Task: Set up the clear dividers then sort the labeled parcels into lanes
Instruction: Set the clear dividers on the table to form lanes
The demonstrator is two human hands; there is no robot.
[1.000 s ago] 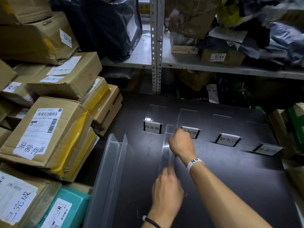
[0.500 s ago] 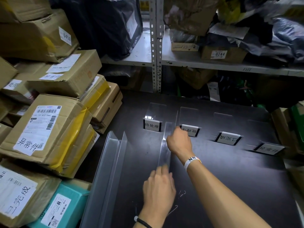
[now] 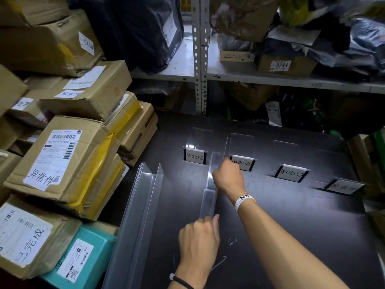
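REMOTE FEED, SORTING TABLE: Nearest my camera, the left hand (image 3: 199,243) has its fingers curled and its fingertips against the near end of a clear divider (image 3: 209,202). The divider lies lengthwise on the dark table (image 3: 291,236). I cannot tell whether this hand grips the plastic or only touches it. Just beyond it, the right hand (image 3: 228,177), with a beaded bracelet at the wrist, curls over the divider's upright wall farther along the strip. The hands are apart, one behind the other on the same piece.

Left of the left hand, a stack of spare dividers (image 3: 145,207) rests by the table's edge. Farther left are the labelled parcels (image 3: 62,159), a pile of brown cartons with a teal box (image 3: 87,255) low down.

Past the right hand, four sign holders (image 3: 291,174) stand in a row on the table. One is left of the divider's far end, one is half hidden by the knuckles, and two are off to the right. Beyond them, a metal shelf (image 3: 270,80) carries bags and cartons.
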